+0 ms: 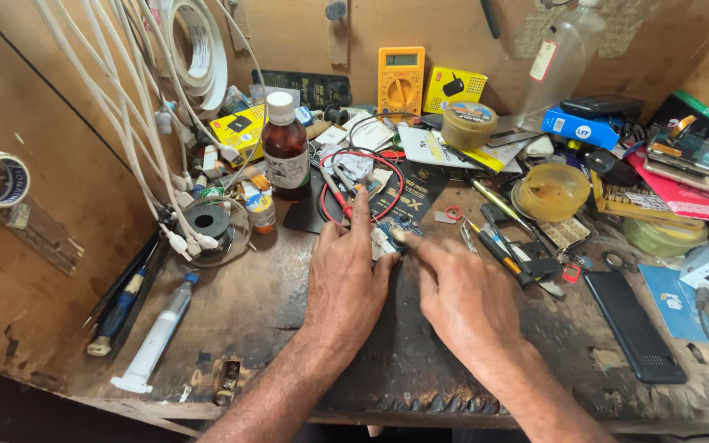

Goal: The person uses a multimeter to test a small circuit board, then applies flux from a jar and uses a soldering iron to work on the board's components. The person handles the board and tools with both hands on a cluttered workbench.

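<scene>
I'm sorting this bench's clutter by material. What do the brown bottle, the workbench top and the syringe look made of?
Brown bottle: probably amber glass or plastic, glossy and translucent, with a white plastic-looking cap. Workbench top: bare wood, matte, scarred and chipped. Syringe: clear plastic, blue tip.
</scene>
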